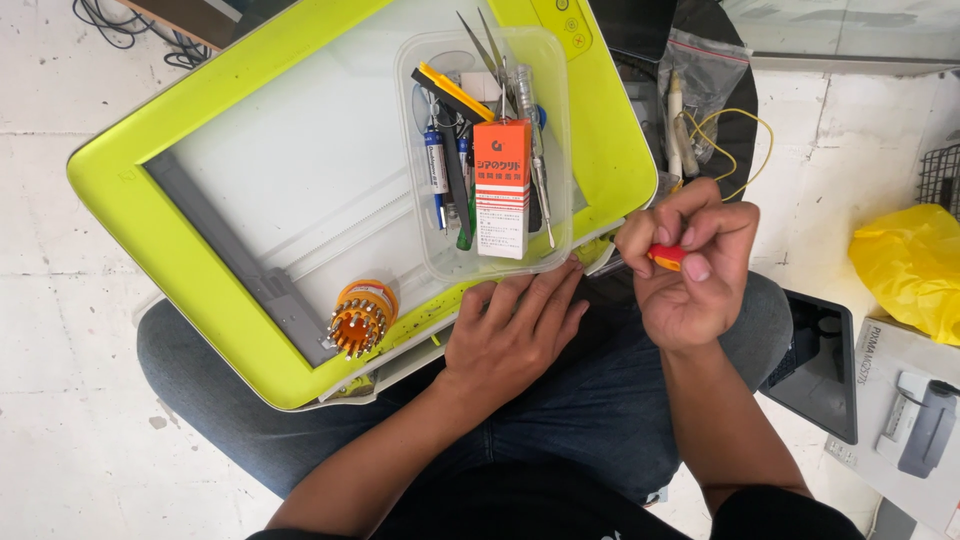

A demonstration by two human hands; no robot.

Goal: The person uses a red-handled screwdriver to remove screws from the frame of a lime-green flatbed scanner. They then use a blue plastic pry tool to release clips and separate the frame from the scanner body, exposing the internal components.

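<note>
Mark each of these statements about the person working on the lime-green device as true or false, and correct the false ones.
1. The right hand grips a red-handled tool. True.
2. The left hand holds the scissors. False: it lies flat at the near edge of the lime-green device, and the scissors sit in the clear plastic tub.
3. An orange box stands in the tub. True.
4. The orange bit holder lies on the floor. False: it rests on the device, left of the left hand.
5. A yellow plastic bag lies on the floor at the right. True.
</note>
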